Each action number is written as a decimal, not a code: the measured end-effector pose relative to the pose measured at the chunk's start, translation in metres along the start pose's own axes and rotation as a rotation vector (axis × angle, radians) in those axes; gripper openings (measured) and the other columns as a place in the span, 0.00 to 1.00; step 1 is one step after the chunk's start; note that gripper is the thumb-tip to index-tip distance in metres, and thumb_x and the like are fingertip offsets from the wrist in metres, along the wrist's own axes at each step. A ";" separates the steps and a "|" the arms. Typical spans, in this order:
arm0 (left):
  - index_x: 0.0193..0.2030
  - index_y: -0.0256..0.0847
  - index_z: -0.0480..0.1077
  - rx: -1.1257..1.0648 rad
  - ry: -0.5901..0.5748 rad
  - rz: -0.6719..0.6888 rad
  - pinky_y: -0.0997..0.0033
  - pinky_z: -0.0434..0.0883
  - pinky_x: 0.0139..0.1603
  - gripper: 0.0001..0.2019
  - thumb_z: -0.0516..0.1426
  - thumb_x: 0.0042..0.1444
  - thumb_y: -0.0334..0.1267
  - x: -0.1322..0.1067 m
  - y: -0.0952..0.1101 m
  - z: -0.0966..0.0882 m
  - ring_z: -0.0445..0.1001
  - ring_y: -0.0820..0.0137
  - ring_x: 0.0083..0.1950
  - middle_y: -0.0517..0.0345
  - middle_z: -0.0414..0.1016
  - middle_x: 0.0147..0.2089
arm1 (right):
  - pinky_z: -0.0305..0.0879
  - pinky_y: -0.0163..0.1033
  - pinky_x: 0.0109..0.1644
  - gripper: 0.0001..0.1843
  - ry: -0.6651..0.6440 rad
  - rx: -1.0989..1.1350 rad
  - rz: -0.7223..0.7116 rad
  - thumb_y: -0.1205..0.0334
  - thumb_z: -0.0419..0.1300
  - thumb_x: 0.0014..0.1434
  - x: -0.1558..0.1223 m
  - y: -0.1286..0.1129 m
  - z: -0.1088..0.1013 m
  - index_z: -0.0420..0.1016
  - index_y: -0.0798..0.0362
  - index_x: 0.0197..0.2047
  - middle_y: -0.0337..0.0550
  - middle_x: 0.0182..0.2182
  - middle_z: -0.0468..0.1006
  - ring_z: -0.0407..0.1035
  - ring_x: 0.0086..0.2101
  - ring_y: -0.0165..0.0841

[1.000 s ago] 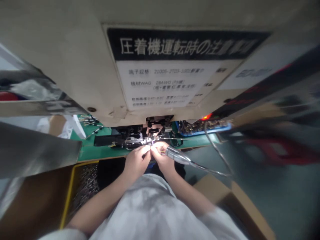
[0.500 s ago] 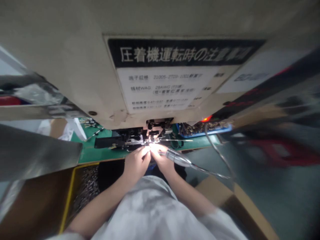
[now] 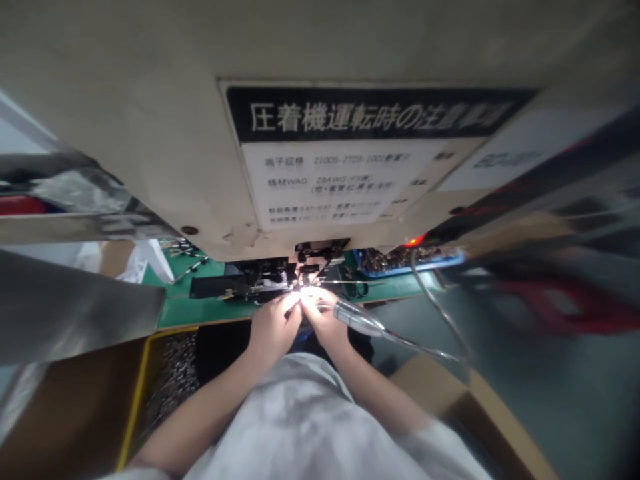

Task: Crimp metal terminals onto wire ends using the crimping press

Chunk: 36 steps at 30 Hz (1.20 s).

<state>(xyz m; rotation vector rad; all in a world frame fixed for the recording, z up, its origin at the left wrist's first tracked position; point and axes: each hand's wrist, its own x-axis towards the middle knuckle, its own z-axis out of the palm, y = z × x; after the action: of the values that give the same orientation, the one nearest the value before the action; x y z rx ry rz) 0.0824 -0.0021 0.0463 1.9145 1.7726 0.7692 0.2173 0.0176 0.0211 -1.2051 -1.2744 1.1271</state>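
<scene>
Closely pinches a glare-hidden workpiece between left hand (image 3: 273, 325) and right hand (image 3: 327, 330), just before the crimping machine (image 3: 200, 160).
Cannot be identified; probably handles light and fragile, best held near the ends.

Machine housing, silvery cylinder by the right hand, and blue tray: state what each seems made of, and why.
Machine housing: likely painted metal, matte beige, scuffed near its lower edge.
Silvery cylinder: probably polished metal, from its bright highlights; plated plastic is possible.
Blue tray: likely smooth plastic, judging by its evenly coloured rim.
</scene>
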 end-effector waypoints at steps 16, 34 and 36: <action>0.47 0.40 0.78 0.103 -0.094 -0.059 0.66 0.75 0.47 0.13 0.54 0.59 0.33 0.004 0.011 -0.009 0.80 0.60 0.46 0.50 0.82 0.46 | 0.75 0.40 0.39 0.05 0.022 -0.090 -0.040 0.61 0.65 0.53 0.000 -0.007 -0.002 0.80 0.52 0.34 0.40 0.30 0.81 0.75 0.30 0.34; 0.48 0.44 0.78 0.122 -0.055 -0.005 0.66 0.75 0.47 0.15 0.54 0.58 0.33 0.008 0.012 -0.008 0.80 0.61 0.47 0.53 0.81 0.47 | 0.76 0.41 0.43 0.08 0.039 -0.013 -0.022 0.59 0.66 0.54 0.001 0.003 -0.004 0.82 0.51 0.38 0.42 0.34 0.83 0.78 0.34 0.36; 0.48 0.44 0.78 0.128 -0.062 -0.012 0.66 0.75 0.47 0.15 0.54 0.58 0.33 0.009 0.012 -0.009 0.80 0.61 0.46 0.53 0.81 0.47 | 0.76 0.41 0.43 0.08 0.043 -0.016 -0.020 0.59 0.66 0.54 0.001 0.003 -0.003 0.82 0.51 0.38 0.42 0.34 0.83 0.77 0.34 0.36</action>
<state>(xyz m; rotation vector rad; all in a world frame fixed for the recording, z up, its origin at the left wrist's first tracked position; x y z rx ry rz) 0.0863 0.0050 0.0617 1.9851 1.8329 0.5982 0.2207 0.0191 0.0185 -1.2191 -1.2622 1.0728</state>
